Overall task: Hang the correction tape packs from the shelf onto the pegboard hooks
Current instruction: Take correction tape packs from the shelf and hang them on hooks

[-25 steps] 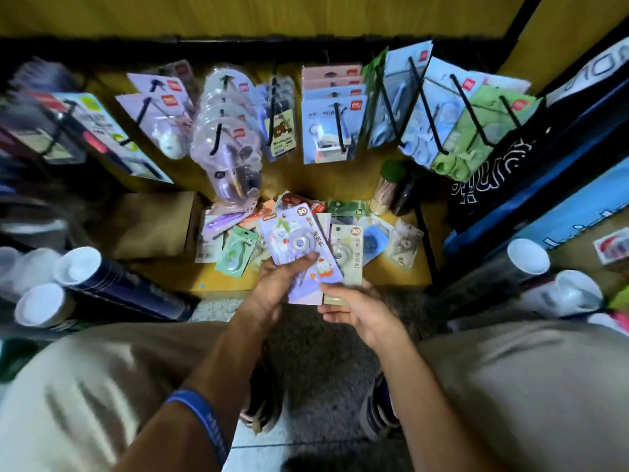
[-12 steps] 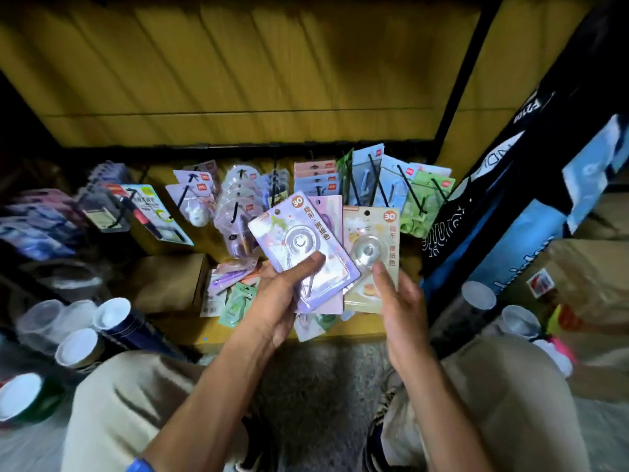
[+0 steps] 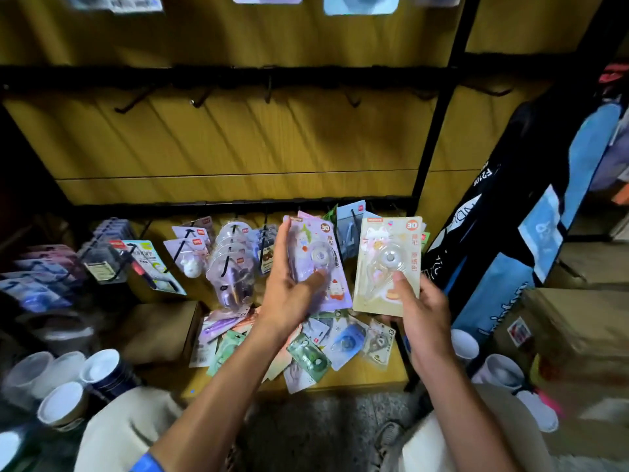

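Pegboard [image 3: 238,137] of yellow wood-grain panel fills most of my view, with a black rail across it carrying bare black hooks [image 3: 199,98]. Below it a lower row of hooks holds hanging blister packs [image 3: 231,264] of stationery, several with small red brand tags I cannot read. Under those, the yellow shelf [image 3: 367,376] carries a loose heap of small correction tape packs [image 3: 308,357] in green, blue and grey.

My left hand [image 3: 289,294] holds up a lilac carded correction tape pack [image 3: 318,264], fingers behind its left edge and thumb pressed across the front, just below the clear round dispenser. My right hand [image 3: 423,308] holds a cream carded correction tape pack [image 3: 388,264] beside it, thumb on the front lower part, fingers curled behind. The two packs stand upright, near each other, in front of the lower hook row, well below the bare hooks.

Each card shows a round "30" badge at top right and a column of Chinese characters down the right side; the lilac print is too blurred to make out.
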Demonstrator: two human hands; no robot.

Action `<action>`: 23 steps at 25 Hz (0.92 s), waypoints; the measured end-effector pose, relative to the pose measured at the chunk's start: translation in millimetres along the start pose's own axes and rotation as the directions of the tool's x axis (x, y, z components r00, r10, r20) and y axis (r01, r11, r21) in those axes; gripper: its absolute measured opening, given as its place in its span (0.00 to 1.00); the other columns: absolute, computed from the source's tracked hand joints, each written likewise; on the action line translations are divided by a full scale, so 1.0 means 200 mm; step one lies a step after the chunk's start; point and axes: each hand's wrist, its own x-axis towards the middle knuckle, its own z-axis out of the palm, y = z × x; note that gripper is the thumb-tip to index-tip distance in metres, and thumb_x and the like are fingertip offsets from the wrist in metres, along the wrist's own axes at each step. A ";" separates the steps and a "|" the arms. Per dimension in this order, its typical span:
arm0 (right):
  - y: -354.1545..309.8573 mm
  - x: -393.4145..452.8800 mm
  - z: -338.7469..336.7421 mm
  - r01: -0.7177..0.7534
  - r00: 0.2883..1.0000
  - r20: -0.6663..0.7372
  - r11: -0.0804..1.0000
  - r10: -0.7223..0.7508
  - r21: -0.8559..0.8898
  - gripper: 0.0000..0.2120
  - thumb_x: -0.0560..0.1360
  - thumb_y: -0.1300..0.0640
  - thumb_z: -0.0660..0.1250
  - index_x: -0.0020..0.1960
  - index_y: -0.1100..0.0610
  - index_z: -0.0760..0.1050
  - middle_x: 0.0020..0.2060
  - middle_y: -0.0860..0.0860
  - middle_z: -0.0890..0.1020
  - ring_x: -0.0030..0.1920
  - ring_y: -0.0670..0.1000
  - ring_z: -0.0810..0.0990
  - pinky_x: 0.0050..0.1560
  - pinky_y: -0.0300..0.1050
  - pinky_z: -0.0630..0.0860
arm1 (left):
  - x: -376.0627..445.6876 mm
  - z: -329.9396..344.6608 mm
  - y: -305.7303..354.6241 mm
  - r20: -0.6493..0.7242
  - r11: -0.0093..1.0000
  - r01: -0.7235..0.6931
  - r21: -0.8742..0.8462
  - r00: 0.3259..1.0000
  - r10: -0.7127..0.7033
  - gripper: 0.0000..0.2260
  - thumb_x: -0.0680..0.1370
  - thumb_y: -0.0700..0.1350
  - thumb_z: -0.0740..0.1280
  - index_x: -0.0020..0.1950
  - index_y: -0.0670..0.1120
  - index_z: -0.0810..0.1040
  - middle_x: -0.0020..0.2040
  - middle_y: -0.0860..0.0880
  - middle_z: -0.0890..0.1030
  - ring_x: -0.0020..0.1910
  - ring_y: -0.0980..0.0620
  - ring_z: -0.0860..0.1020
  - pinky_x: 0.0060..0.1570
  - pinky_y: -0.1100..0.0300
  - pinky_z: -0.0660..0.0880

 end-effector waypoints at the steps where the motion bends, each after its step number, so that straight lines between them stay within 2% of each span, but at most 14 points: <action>1: 0.01 0.01 -0.01 -0.001 1.000 -0.002 1.000 0.001 -0.007 0.06 0.79 0.57 0.66 0.53 0.52 0.81 0.37 0.46 0.85 0.35 0.43 0.83 0.31 0.40 0.80 | 0.01 0.01 -0.01 0.027 0.999 -0.009 0.050 1.000 0.007 0.35 0.77 0.29 0.64 0.77 0.55 0.57 0.66 0.71 0.62 0.54 0.82 0.69 0.47 0.78 0.71; 2: 0.01 0.02 -0.02 -0.002 1.000 -0.001 1.000 0.002 -0.009 0.06 0.79 0.58 0.66 0.53 0.52 0.81 0.37 0.46 0.86 0.36 0.43 0.84 0.33 0.40 0.81 | 0.01 0.02 -0.01 0.046 0.996 -0.005 0.087 0.999 0.001 0.32 0.78 0.30 0.64 0.76 0.55 0.62 0.65 0.72 0.63 0.56 0.81 0.69 0.48 0.78 0.71; 3: 0.01 0.02 -0.03 -0.003 1.000 0.001 1.000 0.003 -0.010 0.06 0.79 0.58 0.66 0.53 0.52 0.80 0.37 0.46 0.86 0.36 0.43 0.84 0.33 0.40 0.81 | 0.02 0.02 -0.02 0.057 0.992 0.008 0.126 0.998 -0.015 0.27 0.78 0.31 0.64 0.72 0.54 0.68 0.65 0.69 0.67 0.60 0.76 0.71 0.50 0.75 0.73; 5: 0.00 0.03 -0.05 -0.006 1.000 0.009 1.000 0.006 -0.005 0.06 0.79 0.58 0.66 0.52 0.51 0.80 0.36 0.46 0.86 0.35 0.43 0.84 0.31 0.39 0.79 | 0.04 0.03 -0.05 0.060 0.981 0.024 0.194 0.998 -0.036 0.18 0.79 0.33 0.65 0.63 0.50 0.79 0.65 0.58 0.75 0.65 0.60 0.74 0.57 0.64 0.76; 6: -0.01 0.04 -0.06 -0.011 1.000 0.012 1.000 0.011 0.000 0.06 0.79 0.58 0.66 0.52 0.52 0.80 0.35 0.46 0.86 0.34 0.43 0.83 0.29 0.38 0.78 | 0.04 0.05 -0.05 0.048 0.979 0.020 0.203 0.998 -0.030 0.15 0.78 0.34 0.65 0.61 0.49 0.80 0.64 0.54 0.76 0.63 0.59 0.75 0.57 0.62 0.77; 8: -0.05 0.05 -0.09 -0.020 1.000 0.015 1.000 0.020 0.004 0.06 0.79 0.60 0.65 0.53 0.55 0.80 0.36 0.50 0.85 0.30 0.43 0.82 0.26 0.36 0.75 | 0.06 0.09 -0.04 0.021 0.985 0.005 0.174 1.000 -0.009 0.13 0.78 0.34 0.67 0.60 0.47 0.80 0.62 0.53 0.77 0.54 0.69 0.77 0.48 0.71 0.76; 9: -0.08 0.07 -0.10 -0.016 1.000 0.016 1.000 0.016 0.003 0.06 0.79 0.61 0.65 0.54 0.57 0.80 0.37 0.52 0.84 0.28 0.44 0.81 0.25 0.36 0.74 | 0.07 0.11 -0.03 0.017 0.989 -0.003 0.149 1.000 0.000 0.13 0.77 0.34 0.67 0.59 0.47 0.80 0.60 0.55 0.77 0.52 0.72 0.77 0.46 0.73 0.76; 10: -0.11 0.09 -0.12 -0.006 1.000 0.019 1.000 0.006 0.001 0.06 0.79 0.62 0.65 0.54 0.57 0.80 0.38 0.53 0.84 0.29 0.45 0.81 0.25 0.37 0.74 | 0.09 0.12 -0.03 0.017 0.992 -0.002 0.124 1.000 0.000 0.14 0.77 0.33 0.68 0.58 0.49 0.80 0.60 0.57 0.78 0.54 0.69 0.78 0.49 0.70 0.77; 11: -0.15 0.11 -0.15 0.016 1.000 0.022 1.000 -0.016 -0.005 0.07 0.79 0.62 0.65 0.54 0.57 0.80 0.40 0.53 0.85 0.31 0.46 0.82 0.27 0.39 0.75 | 0.11 0.14 -0.03 0.023 0.995 0.008 0.104 1.000 -0.011 0.16 0.76 0.33 0.69 0.57 0.51 0.81 0.60 0.58 0.78 0.59 0.62 0.78 0.54 0.61 0.79; 13: -0.25 0.15 -0.20 0.072 0.997 0.018 0.997 -0.072 -0.015 0.07 0.79 0.62 0.65 0.54 0.55 0.80 0.45 0.52 0.86 0.38 0.47 0.84 0.33 0.40 0.78 | 0.16 0.19 -0.01 0.038 0.996 0.019 0.092 0.999 -0.023 0.18 0.74 0.33 0.71 0.56 0.55 0.82 0.62 0.57 0.80 0.63 0.49 0.78 0.61 0.45 0.76; 15: -0.37 0.20 -0.24 0.131 0.991 0.019 0.991 -0.131 0.003 0.08 0.79 0.63 0.65 0.54 0.54 0.79 0.47 0.51 0.86 0.42 0.47 0.84 0.36 0.39 0.78 | 0.20 0.23 0.02 0.030 0.998 0.028 0.060 0.999 -0.030 0.18 0.72 0.37 0.71 0.55 0.59 0.82 0.63 0.56 0.80 0.62 0.44 0.78 0.62 0.40 0.74; 19: -0.66 0.30 -0.32 0.257 0.966 -0.007 0.965 -0.257 0.056 0.11 0.78 0.62 0.65 0.59 0.54 0.77 0.45 0.50 0.86 0.42 0.48 0.84 0.35 0.39 0.79 | 0.28 0.32 0.09 0.058 0.998 -0.007 0.059 0.998 0.003 0.19 0.68 0.45 0.72 0.56 0.62 0.81 0.64 0.55 0.79 0.62 0.43 0.78 0.63 0.40 0.73; 23: -0.81 0.39 -0.33 0.255 0.963 -0.086 0.967 -0.255 -0.016 0.11 0.79 0.61 0.65 0.60 0.54 0.75 0.46 0.51 0.85 0.39 0.48 0.85 0.27 0.40 0.77 | 0.33 0.39 0.16 0.080 0.975 -0.130 0.179 0.990 0.117 0.20 0.73 0.35 0.72 0.54 0.59 0.80 0.63 0.55 0.78 0.64 0.54 0.76 0.68 0.49 0.71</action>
